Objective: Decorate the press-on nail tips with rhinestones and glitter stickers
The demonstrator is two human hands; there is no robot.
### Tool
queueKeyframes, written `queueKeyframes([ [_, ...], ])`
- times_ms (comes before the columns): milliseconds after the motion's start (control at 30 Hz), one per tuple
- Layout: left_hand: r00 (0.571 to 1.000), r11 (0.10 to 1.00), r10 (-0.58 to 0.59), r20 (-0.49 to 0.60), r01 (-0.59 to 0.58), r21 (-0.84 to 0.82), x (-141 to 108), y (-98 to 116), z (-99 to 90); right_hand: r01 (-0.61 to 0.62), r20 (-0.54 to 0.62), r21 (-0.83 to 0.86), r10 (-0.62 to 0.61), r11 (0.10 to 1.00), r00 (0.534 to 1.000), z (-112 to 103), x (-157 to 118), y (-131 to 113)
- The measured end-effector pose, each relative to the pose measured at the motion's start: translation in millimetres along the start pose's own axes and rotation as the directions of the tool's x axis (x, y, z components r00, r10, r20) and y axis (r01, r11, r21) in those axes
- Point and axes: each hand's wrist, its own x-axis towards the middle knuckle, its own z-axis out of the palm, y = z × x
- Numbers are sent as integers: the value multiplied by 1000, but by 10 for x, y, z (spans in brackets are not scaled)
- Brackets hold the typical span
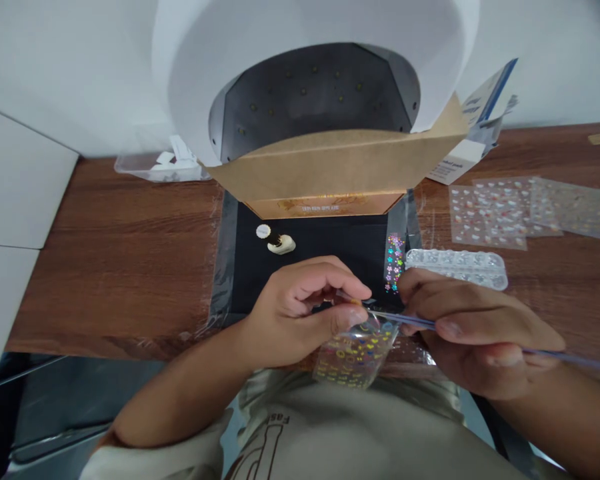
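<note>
Between the thumb and fingers of my left hand (310,310) is the top of a clear sticker sheet (357,353) with small yellow shapes, which hangs over the table's front edge. My right hand (480,333) is closed round a thin bluish stick-like tool (413,321). The tool's tip points left and reaches the top of the sheet, close to my left thumb. Whether the tip touches the sheet cannot be made out. Just beyond my hands, a strip of colourful flower stickers (393,263) lies at the right side of the black mat (325,243).
A white lamp (315,27) stands on a cardboard box (325,167) at the back. A small figure-like item (281,245) sits on the mat. To the right are a clear compartment case (460,267), sticker sheets (500,210) and a white box (455,162); a clear tray (150,167) is back left.
</note>
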Motion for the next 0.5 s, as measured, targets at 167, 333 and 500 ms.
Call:
queueKeyframes([
  [167,999,998,-35,5,35,-47,3,-11,-1,-30,-15,-17,30,999,999,-3,-11,32],
  [333,998,993,-60,12,61,-103,-3,-21,-15,34,-2,-51,-34,998,999,-16,-13,100],
  [500,996,987,-89,25,91,-130,-15,-5,-9,52,8,-65,-52,997,999,-10,58,19],
])
